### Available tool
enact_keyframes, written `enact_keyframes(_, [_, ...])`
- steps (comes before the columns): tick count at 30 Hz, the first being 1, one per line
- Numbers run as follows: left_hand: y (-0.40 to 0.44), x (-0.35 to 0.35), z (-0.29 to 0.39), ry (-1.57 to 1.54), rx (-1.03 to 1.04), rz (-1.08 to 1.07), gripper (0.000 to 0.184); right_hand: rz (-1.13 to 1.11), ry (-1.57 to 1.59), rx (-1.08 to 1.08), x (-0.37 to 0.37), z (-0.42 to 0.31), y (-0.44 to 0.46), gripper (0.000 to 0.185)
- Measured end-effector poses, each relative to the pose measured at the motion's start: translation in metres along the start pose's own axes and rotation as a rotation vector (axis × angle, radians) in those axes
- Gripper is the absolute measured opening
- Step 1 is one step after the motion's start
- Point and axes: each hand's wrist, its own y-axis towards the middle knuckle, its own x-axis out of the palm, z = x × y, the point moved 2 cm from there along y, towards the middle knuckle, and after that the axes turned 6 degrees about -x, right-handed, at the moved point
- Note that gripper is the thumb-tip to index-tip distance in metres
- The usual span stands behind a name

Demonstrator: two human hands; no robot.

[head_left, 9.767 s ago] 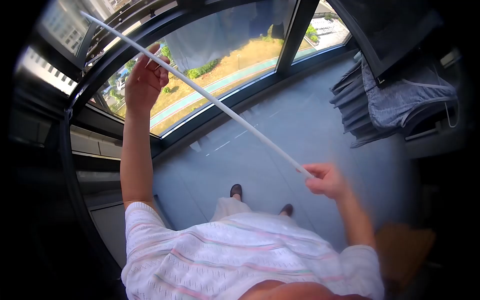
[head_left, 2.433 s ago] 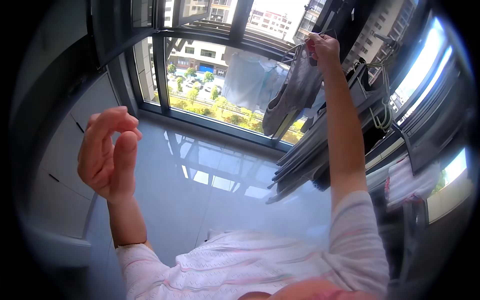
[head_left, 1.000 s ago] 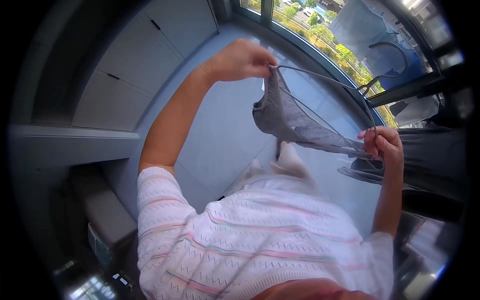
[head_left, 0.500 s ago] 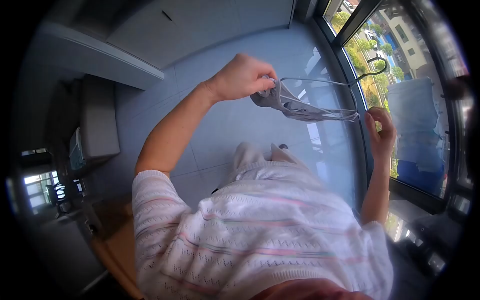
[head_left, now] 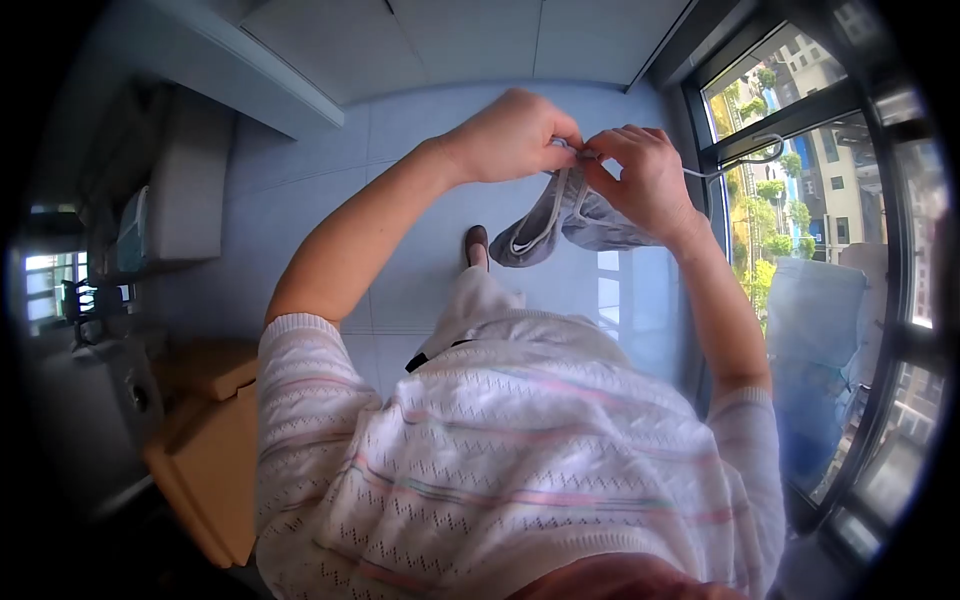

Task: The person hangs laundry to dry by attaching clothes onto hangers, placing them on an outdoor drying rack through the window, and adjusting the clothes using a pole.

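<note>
A grey garment (head_left: 532, 228) with thin light straps and edging hangs below my hands, at the end of a clothes hanger (head_left: 704, 174). The fingers of my left hand (head_left: 508, 137) are closed in a pinch on its upper edge or strap. My right hand (head_left: 645, 180) meets them there, thumb and fingers pinching the same spot, with the fingertips of both hands almost touching. The hanger's bar comes out behind my right hand, and its curved hook points right towards the window. My right hand and wrist hide most of the hanger's frame and part of the garment.
Tall windows (head_left: 825, 190) with dark frames run along the right. A pale blue cloth (head_left: 815, 310) shows by the glass. Cardboard boxes (head_left: 205, 450) stand at lower left, a grey cabinet-like block (head_left: 185, 180) at upper left. Pale tiles (head_left: 400, 230) cover the floor.
My right hand has moved left from the hanger's far end to meet my left hand and now pinches the garment too. The garment hangs lower, and my view has shifted slightly.
</note>
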Motion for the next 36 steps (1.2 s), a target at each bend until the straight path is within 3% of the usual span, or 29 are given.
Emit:
enact_keyframes(4, [0.024, -0.040, -0.037, -0.045, 0.000, -0.017, 0.019, 0.023, 0.074, 0.048, 0.003, 0.021, 0.046, 0.007])
enact_keyframes(5, [0.009, -0.018, -0.008, -0.043, -0.004, -0.018, 0.018, 0.028, 0.133, 0.074, -0.014, 0.007, 0.012, 0.008])
enact_keyframes(12, [0.014, -0.038, -0.020, 0.010, -0.015, -0.020, 0.023, -0.077, 0.418, 0.247, -0.002, 0.011, 0.031, 0.011])
enact_keyframes(18, [0.044, -0.063, -0.059, 0.190, -0.005, 0.153, 0.020, -0.083, 0.439, 0.262, 0.022, 0.042, 0.077, 0.013])
enact_keyframes(21, [0.061, -0.076, -0.080, 0.175, -0.065, 0.161, 0.020, -0.208, 0.569, 0.360, 0.033, 0.067, 0.104, 0.015])
enact_keyframes(24, [0.079, -0.097, -0.104, 0.144, -0.063, 0.159, 0.018, -0.164, 0.660, 0.203, 0.048, 0.094, 0.135, 0.018])
enact_keyframes(28, [0.097, -0.118, -0.119, 0.089, -0.122, 0.162, 0.016, -0.311, 0.616, 0.226, 0.051, 0.118, 0.170, 0.018])
enact_keyframes(30, [0.104, -0.126, -0.122, 0.117, -0.199, 0.155, 0.015, -0.277, 0.622, 0.171, 0.053, 0.131, 0.186, 0.017])
enact_keyframes(36, [0.135, -0.138, -0.129, 0.391, -0.220, 0.185, 0.016, -0.294, 0.592, 0.212, 0.048, 0.153, 0.214, 0.015])
